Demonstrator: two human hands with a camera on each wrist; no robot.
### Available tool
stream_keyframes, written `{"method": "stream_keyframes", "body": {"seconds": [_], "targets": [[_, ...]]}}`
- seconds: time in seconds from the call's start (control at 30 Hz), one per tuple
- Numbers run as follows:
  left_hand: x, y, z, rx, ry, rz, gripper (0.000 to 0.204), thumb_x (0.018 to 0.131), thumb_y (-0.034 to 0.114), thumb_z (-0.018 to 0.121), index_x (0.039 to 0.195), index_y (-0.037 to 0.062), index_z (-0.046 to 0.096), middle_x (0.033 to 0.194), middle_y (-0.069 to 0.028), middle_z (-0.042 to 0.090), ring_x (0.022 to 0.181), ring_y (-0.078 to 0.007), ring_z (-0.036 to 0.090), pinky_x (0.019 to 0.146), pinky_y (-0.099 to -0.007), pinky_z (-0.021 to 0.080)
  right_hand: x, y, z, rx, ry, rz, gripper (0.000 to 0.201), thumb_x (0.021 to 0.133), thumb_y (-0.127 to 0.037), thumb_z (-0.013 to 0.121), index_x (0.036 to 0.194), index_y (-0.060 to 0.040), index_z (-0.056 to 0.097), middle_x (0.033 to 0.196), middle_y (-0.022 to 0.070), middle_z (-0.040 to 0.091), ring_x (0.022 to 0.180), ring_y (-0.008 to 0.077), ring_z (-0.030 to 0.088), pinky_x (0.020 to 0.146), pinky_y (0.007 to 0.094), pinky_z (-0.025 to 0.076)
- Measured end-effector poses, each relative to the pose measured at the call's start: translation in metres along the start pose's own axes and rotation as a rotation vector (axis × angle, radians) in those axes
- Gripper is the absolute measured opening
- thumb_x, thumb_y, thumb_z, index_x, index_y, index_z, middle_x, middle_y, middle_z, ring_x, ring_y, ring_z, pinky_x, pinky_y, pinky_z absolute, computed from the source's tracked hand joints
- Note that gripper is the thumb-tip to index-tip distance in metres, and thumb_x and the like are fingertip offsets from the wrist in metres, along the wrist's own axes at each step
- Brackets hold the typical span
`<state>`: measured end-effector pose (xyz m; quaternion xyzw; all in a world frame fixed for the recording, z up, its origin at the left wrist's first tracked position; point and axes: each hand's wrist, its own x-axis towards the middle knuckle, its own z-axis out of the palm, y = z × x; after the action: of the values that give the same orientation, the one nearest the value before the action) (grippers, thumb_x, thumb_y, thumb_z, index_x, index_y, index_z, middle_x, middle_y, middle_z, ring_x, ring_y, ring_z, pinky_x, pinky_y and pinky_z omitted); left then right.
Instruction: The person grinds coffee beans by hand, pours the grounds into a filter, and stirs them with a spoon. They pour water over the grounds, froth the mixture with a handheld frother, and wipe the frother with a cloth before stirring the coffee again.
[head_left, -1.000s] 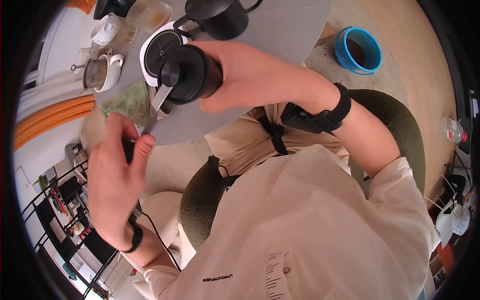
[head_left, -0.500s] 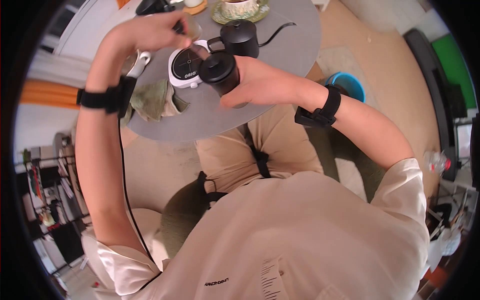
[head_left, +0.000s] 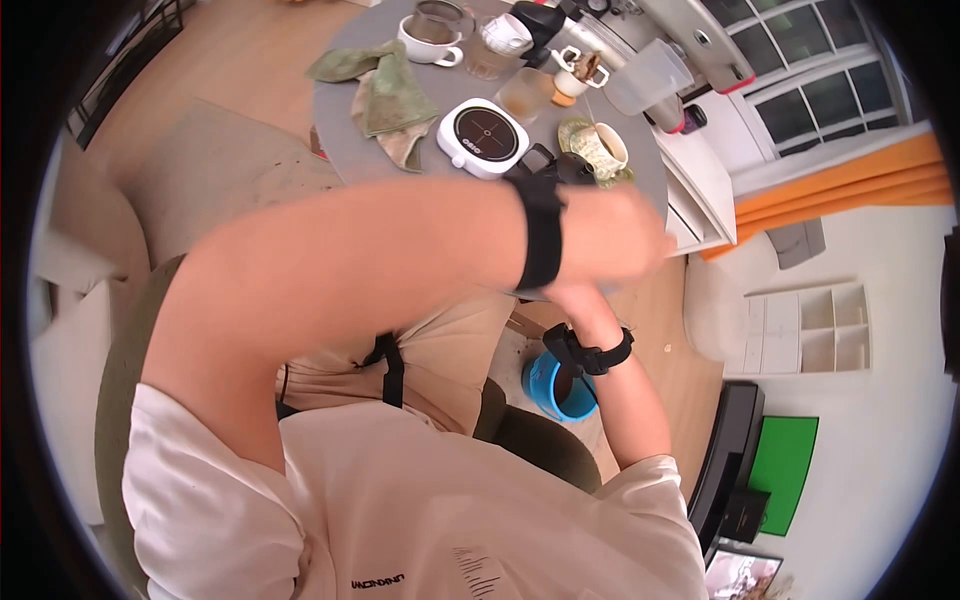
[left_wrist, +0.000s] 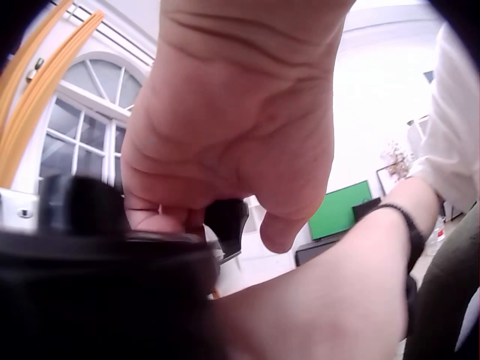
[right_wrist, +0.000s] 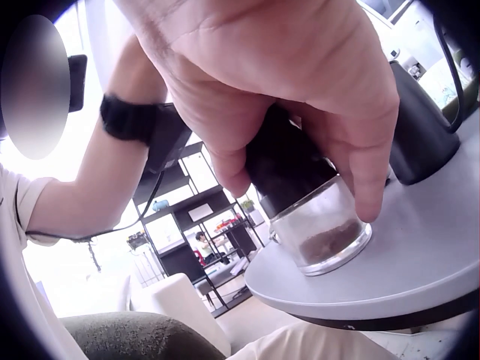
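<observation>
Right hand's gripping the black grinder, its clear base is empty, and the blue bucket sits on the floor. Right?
One thing is off: the clear base isn't empty. The right wrist view shows brown powder in it. The rest stands: the right hand grips the black grinder, and the blue bucket sits on the floor.

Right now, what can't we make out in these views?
Grinder: head view, hidden behind the left arm and left hand.
Right hand: head view, mostly covered by the left hand.
Grinder's lower part: left wrist view, cut off by the bottom edge; the rest is blurred.
Black kettle: head view, partly behind the left arm.
</observation>
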<state>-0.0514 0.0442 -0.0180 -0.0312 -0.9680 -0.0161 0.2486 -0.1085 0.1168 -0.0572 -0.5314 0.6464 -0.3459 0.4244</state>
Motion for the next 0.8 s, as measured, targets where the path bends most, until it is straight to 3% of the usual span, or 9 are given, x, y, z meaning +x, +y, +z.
{"method": "stream_keyframes", "body": {"seconds": [0.03,0.2,0.3,0.4,0.5,0.6,0.67,0.73,0.8], "targets": [[0.016,0.039,-0.018,0.076,-0.206,-0.097,0.043,0.084,0.021,0.078,0.121,0.0052,0.064,0.098,-0.0128,0.073,0.094,-0.0331,0.073,0.082,-0.044,0.057,-0.014,-0.014,-0.004,-0.001,0.031,-0.001,0.05,0.091,-0.012,0.082,0.136,-0.004,0.063,0.124,0.0061,0.072,0.111,0.0132,0.067,0.098,0.034,0.055],[-0.059,0.08,-0.029,-0.101,0.245,-0.11,0.019,0.083,0.017,0.081,0.098,0.0104,0.07,0.104,-0.0065,0.07,0.106,-0.0272,0.068,0.101,-0.0432,0.047,-0.005,-0.01,0.0,-0.045,0.174,0.003,0.042,0.084,-0.014,0.086,0.12,-0.0062,0.065,0.114,0.0026,0.072,0.104,0.0129,0.065,0.096,0.0348,0.053],[-0.097,0.083,-0.051,-0.31,0.321,-0.138,0.018,0.082,0.015,0.083,0.092,0.0111,0.068,0.104,-0.0047,0.068,0.106,-0.0254,0.067,0.099,-0.0419,0.046,-0.012,-0.013,-0.006,0.079,0.108,-0.04,0.041,0.085,-0.012,0.085,0.12,-0.006,0.064,0.111,0.0023,0.069,0.1,0.0111,0.063,0.089,0.0329,0.053],[-0.13,0.072,-0.048,-0.414,0.456,-0.226,0.019,0.081,0.011,0.084,0.087,0.009,0.066,0.094,-0.0048,0.067,0.1,-0.0252,0.069,0.095,-0.0415,0.047,-0.008,0.003,-0.008,0.158,0.059,-0.205,0.033,0.089,-0.006,0.081,0.117,-0.0036,0.064,0.101,-0.0026,0.067,0.093,0.0063,0.059,0.08,0.029,0.052],[-0.146,0.057,-0.036,-0.611,0.669,-0.356,0.018,0.082,0.01,0.085,0.086,0.0095,0.067,0.09,-0.0022,0.07,0.088,-0.0277,0.067,0.084,-0.0389,0.049,-0.01,-0.004,-0.003,0.19,0.097,-0.104,0.034,0.088,-0.003,0.08,0.119,-0.003,0.065,0.101,-0.0029,0.068,0.092,0.006,0.061,0.08,0.0275,0.052],[-0.152,0.033,-0.041,-0.722,0.726,-0.349,0.016,0.083,0.002,0.083,0.085,0.0057,0.068,0.088,-0.0052,0.072,0.087,-0.0254,0.07,0.079,-0.0364,0.051,-0.01,0.0,-0.002,0.225,0.115,-0.098,0.035,0.088,-0.001,0.08,0.12,-0.003,0.065,0.1,-0.003,0.069,0.09,0.005,0.062,0.079,0.0258,0.052],[-0.152,0.015,-0.044,-0.686,0.798,-0.354,0.012,0.087,0.001,0.081,0.087,0.0039,0.069,0.086,-0.0047,0.071,0.084,-0.023,0.069,0.077,-0.0347,0.052,-0.01,-0.001,-0.008,0.223,0.039,-0.06,0.045,0.088,0.0,0.081,0.129,-0.0028,0.062,0.116,0.0016,0.07,0.101,0.0077,0.065,0.086,0.0288,0.056],[-0.161,-0.003,-0.041,-0.647,0.812,-0.551,0.012,0.089,0.004,0.081,0.088,0.0027,0.069,0.084,-0.0048,0.069,0.078,-0.0216,0.066,0.073,-0.0357,0.052,-0.009,0.0,-0.007,0.233,0.038,-0.045,0.054,0.087,0.002,0.083,0.135,-0.0027,0.059,0.123,0.0046,0.07,0.106,0.0098,0.066,0.09,0.0297,0.058],[-0.165,-0.024,-0.047,-0.665,0.635,-0.687,0.011,0.094,0.006,0.077,0.093,0.0017,0.068,0.087,-0.0026,0.067,0.081,-0.0165,0.062,0.075,-0.0308,0.05,-0.009,-0.002,-0.01,0.185,-0.022,0.05,0.056,0.087,0.002,0.083,0.136,-0.0026,0.057,0.125,0.0059,0.069,0.107,0.0103,0.066,0.092,0.0303,0.058]]}}
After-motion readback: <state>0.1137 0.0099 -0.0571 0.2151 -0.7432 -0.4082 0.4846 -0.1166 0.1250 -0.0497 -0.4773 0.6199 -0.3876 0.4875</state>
